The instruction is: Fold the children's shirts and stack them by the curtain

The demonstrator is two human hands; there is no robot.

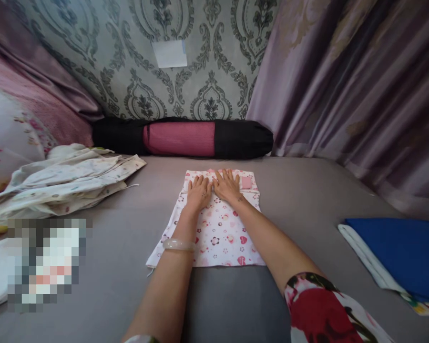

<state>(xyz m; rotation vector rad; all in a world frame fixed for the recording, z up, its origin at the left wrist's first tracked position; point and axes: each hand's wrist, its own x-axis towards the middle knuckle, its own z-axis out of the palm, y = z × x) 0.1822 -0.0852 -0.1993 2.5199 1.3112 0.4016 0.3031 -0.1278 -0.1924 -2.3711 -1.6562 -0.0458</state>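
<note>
A folded white cloth with pink flower and heart prints [221, 233] lies flat on the grey bed surface [300, 200] in front of me. Both my hands rest palm down on its far end, side by side and touching. My left hand [199, 191] has its fingers stretched flat; a pale bangle sits on that wrist. My right hand [227, 185] is also flat with fingers apart, next to a small pink patch on the cloth [246, 182]. Neither hand grips anything.
A black and pink rolled bolster [182, 137] lies against the patterned wall. A heap of pale printed cloth [67, 178] sits at the left. A blue folded cloth on a white one [403, 252] lies at the right. Purple curtains hang on the right.
</note>
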